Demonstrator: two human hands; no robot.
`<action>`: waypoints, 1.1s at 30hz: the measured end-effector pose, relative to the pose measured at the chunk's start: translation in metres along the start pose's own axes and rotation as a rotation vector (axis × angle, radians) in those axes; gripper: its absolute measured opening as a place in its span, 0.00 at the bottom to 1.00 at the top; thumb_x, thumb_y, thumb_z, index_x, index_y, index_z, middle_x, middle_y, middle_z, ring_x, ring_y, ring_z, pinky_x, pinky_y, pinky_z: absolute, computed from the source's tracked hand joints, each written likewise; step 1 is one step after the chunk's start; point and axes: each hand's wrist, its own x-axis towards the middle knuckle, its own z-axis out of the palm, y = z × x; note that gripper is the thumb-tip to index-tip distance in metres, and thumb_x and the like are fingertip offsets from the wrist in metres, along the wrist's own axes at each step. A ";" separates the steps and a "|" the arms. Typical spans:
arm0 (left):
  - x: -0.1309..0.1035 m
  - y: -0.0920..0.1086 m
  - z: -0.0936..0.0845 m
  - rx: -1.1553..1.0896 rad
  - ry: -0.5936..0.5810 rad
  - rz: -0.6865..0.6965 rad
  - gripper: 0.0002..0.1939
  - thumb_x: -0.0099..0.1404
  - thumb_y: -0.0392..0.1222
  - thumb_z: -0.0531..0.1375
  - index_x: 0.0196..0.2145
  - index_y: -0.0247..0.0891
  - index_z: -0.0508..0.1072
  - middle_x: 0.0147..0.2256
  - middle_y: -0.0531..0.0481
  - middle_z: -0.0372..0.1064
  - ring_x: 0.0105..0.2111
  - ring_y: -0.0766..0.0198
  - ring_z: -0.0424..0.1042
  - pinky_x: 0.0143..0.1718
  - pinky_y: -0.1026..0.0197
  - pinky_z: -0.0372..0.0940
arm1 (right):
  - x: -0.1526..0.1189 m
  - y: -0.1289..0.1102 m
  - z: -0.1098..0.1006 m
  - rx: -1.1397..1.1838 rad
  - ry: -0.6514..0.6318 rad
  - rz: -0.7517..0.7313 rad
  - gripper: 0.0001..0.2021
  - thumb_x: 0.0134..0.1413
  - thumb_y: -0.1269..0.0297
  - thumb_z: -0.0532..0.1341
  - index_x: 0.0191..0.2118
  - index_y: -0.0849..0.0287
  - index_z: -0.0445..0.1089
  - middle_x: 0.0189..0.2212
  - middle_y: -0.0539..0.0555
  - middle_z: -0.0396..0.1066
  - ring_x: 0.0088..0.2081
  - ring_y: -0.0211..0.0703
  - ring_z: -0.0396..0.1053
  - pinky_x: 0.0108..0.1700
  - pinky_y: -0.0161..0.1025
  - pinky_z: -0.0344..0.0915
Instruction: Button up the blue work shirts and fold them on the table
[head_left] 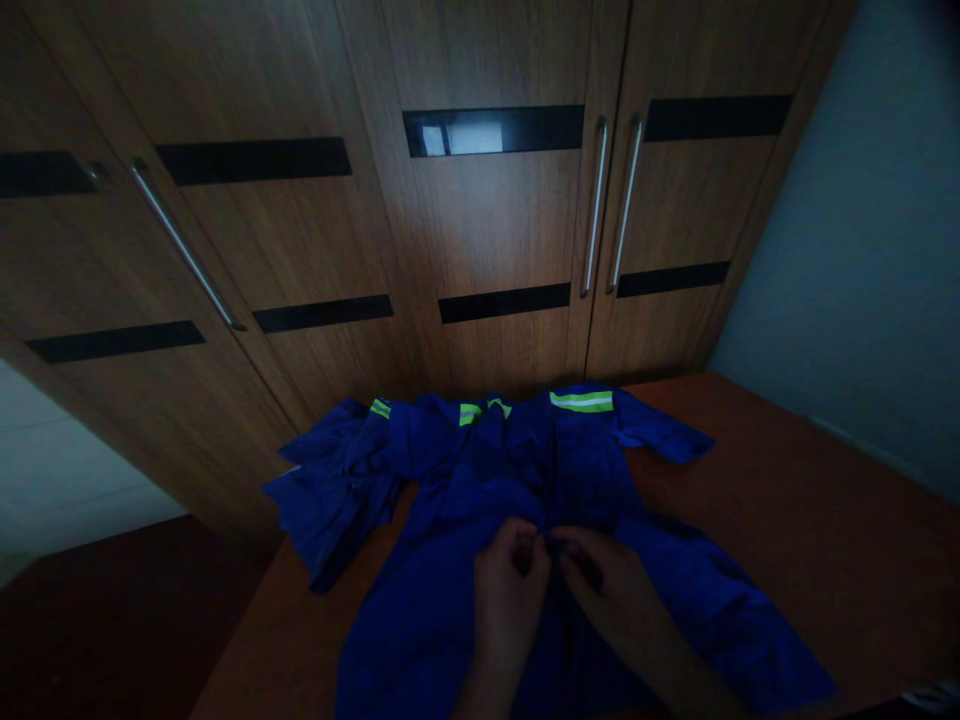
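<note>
A dark blue work garment (480, 480) lies spread over a reddish-brown surface, with yellow-green and silver reflective strips along its far end. My left hand (514, 575) is closed in a pinch on the fabric at the garment's middle front. Beside it, almost touching, my right hand (604, 575) also pinches the cloth with thumb and forefinger. The small part between the fingertips is too dark to make out, so I cannot tell whether it is a button, a zip or plain cloth. Bunched blue cloth (330, 510) lies to the left, partly over the surface's edge.
Behind the garment stands a wooden wardrobe (487, 220) with black inlays and long metal handles (596, 210). The reddish-brown surface (787, 500) extends right to a pale wall (855, 280). A darker floor (112, 620) shows past its left edge. The light is dim.
</note>
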 end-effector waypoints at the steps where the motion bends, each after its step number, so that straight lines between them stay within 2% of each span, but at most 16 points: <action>1: 0.000 -0.001 0.000 -0.022 -0.004 -0.007 0.04 0.61 0.39 0.56 0.31 0.40 0.71 0.26 0.52 0.74 0.28 0.63 0.73 0.29 0.65 0.63 | 0.001 0.000 0.000 -0.035 0.023 -0.016 0.14 0.55 0.67 0.53 0.43 0.57 0.72 0.39 0.56 0.75 0.40 0.44 0.72 0.45 0.41 0.67; 3: 0.000 -0.004 0.000 -0.049 -0.019 -0.007 0.05 0.61 0.40 0.56 0.31 0.39 0.71 0.27 0.52 0.74 0.29 0.62 0.73 0.30 0.65 0.63 | 0.004 -0.001 0.000 -0.085 0.030 -0.047 0.12 0.56 0.66 0.53 0.41 0.56 0.73 0.39 0.56 0.75 0.40 0.44 0.72 0.45 0.41 0.66; 6: 0.000 -0.007 0.000 -0.055 -0.027 -0.003 0.05 0.60 0.40 0.57 0.30 0.39 0.72 0.26 0.52 0.73 0.28 0.63 0.72 0.30 0.65 0.63 | 0.008 -0.002 -0.002 -0.142 -0.004 -0.071 0.11 0.58 0.64 0.52 0.36 0.56 0.72 0.34 0.54 0.74 0.36 0.43 0.71 0.41 0.39 0.65; 11: 0.000 -0.010 0.000 -0.056 -0.049 -0.021 0.06 0.58 0.38 0.56 0.30 0.38 0.73 0.26 0.52 0.72 0.27 0.63 0.71 0.29 0.66 0.62 | 0.015 -0.002 -0.003 -0.291 -0.015 -0.101 0.07 0.56 0.67 0.55 0.30 0.56 0.69 0.27 0.50 0.68 0.30 0.40 0.67 0.34 0.37 0.61; 14: -0.001 -0.008 0.000 -0.031 -0.048 -0.011 0.06 0.59 0.37 0.55 0.31 0.38 0.73 0.25 0.53 0.72 0.27 0.64 0.70 0.29 0.66 0.61 | 0.016 -0.002 -0.001 -0.349 -0.010 -0.156 0.07 0.55 0.71 0.55 0.29 0.56 0.67 0.27 0.50 0.67 0.31 0.40 0.66 0.34 0.37 0.60; 18: -0.002 -0.005 0.000 -0.087 -0.051 -0.010 0.06 0.60 0.41 0.56 0.30 0.39 0.72 0.26 0.52 0.72 0.28 0.64 0.71 0.29 0.66 0.61 | 0.013 -0.004 0.001 -0.417 -0.002 -0.213 0.08 0.53 0.75 0.55 0.30 0.56 0.67 0.29 0.51 0.68 0.34 0.42 0.66 0.37 0.38 0.61; 23: 0.002 -0.007 0.001 -0.244 -0.014 -0.093 0.06 0.57 0.41 0.58 0.26 0.37 0.71 0.24 0.52 0.71 0.27 0.64 0.70 0.29 0.65 0.61 | 0.010 -0.004 0.003 -0.428 -0.021 -0.228 0.07 0.56 0.73 0.55 0.32 0.56 0.67 0.30 0.51 0.69 0.35 0.43 0.67 0.38 0.39 0.61; 30: 0.005 -0.020 0.002 -0.467 0.012 -0.284 0.04 0.50 0.38 0.59 0.25 0.36 0.69 0.19 0.57 0.64 0.19 0.72 0.59 0.21 0.69 0.50 | 0.007 -0.004 0.007 -0.373 0.039 -0.203 0.08 0.59 0.71 0.53 0.34 0.55 0.68 0.32 0.53 0.70 0.37 0.44 0.67 0.39 0.39 0.61; 33: 0.004 -0.020 0.001 -0.505 -0.008 -0.316 0.03 0.50 0.38 0.59 0.26 0.36 0.69 0.19 0.58 0.63 0.19 0.73 0.57 0.21 0.69 0.49 | 0.006 -0.004 0.007 -0.271 0.047 -0.149 0.08 0.59 0.69 0.53 0.34 0.56 0.69 0.32 0.53 0.70 0.37 0.44 0.67 0.40 0.39 0.60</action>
